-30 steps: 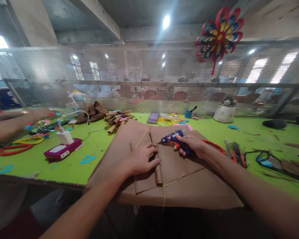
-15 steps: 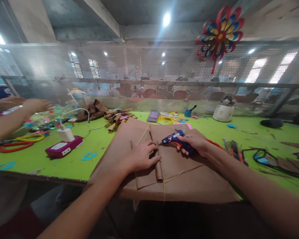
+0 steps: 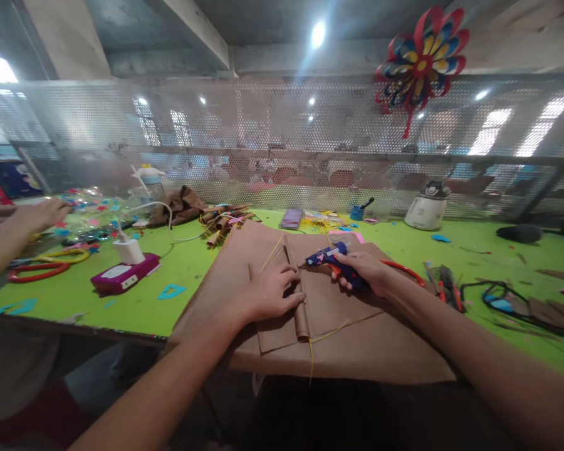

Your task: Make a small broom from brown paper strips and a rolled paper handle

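Observation:
My right hand (image 3: 360, 266) is wrapped round the grip of a dark blue hot glue gun (image 3: 328, 255). Its nozzle points left and meets the edge of a rolled brown paper tube (image 3: 301, 324), close to my left fingertips. Thumb and fingers of my left hand (image 3: 277, 291) press over the tube and hold it down on a brown paper piece (image 3: 277, 338). A thin yellow string (image 3: 311, 360) trails from the tube's near end. Under all of this lies a large brown paper sheet (image 3: 380, 357), which hangs over the table's front edge.
On the green table (image 3: 178, 313) stand a purple power strip (image 3: 126, 274) with a white plug, and scissors (image 3: 40, 270) at left. Paper rolls (image 3: 228, 219) lie behind. Pliers (image 3: 449, 288) and a black cable (image 3: 479, 287) are at right. A co-worker's hand (image 3: 51, 212) is far left.
The view has shifted slightly, so most things sit a little farther right. The co-worker's hand has moved left. My hands, the glue gun and the tube keep nearly the same position together.

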The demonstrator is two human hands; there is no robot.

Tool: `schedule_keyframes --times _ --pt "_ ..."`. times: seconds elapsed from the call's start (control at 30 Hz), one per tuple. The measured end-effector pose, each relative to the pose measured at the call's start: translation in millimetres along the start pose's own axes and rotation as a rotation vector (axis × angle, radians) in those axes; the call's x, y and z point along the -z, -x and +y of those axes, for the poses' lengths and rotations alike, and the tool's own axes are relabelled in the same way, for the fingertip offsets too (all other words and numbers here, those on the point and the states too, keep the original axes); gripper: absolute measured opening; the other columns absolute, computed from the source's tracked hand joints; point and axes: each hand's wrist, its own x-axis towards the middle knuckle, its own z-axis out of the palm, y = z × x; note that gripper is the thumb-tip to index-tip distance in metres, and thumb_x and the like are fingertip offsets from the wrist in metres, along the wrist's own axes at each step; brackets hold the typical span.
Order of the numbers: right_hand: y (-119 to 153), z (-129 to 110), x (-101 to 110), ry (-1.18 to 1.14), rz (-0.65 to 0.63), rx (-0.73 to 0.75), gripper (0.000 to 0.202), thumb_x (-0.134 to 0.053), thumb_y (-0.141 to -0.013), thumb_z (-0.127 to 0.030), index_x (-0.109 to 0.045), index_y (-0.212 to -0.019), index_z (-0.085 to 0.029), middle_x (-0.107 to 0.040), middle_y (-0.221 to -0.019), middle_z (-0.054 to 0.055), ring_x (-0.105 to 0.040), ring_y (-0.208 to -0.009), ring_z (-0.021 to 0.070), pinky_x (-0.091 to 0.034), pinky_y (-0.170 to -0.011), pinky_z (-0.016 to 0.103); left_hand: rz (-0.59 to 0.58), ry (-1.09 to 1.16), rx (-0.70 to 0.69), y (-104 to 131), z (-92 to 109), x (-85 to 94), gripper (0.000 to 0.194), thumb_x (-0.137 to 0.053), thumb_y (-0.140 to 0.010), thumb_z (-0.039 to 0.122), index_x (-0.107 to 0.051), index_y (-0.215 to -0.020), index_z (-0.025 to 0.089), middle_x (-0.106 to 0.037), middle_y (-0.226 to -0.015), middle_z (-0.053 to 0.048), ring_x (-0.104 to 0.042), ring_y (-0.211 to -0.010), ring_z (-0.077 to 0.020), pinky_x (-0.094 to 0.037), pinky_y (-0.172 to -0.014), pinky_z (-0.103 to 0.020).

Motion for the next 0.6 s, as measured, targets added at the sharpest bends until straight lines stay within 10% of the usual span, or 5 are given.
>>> schedule_keyframes --times 0.6 --pt "18.3 -2.5 6.3 0.01 -0.09 -0.116 0.036 -0.048 -0.09 -0.036 -0.062 -0.072 -0.009 -0.062 -0.051 0.007 -0.051 -0.036 0.0094 -0.045 -0.039 0.021 0.006 0.008 -0.002 0.4 -1.2 -0.9 0.038 -0.045 -0.087 0.045 -0.059 -0.11 0.018 -0.054 -0.119 -0.009 -0.053 -0.108 -0.0209 -0.04 -0.096 -0.033"
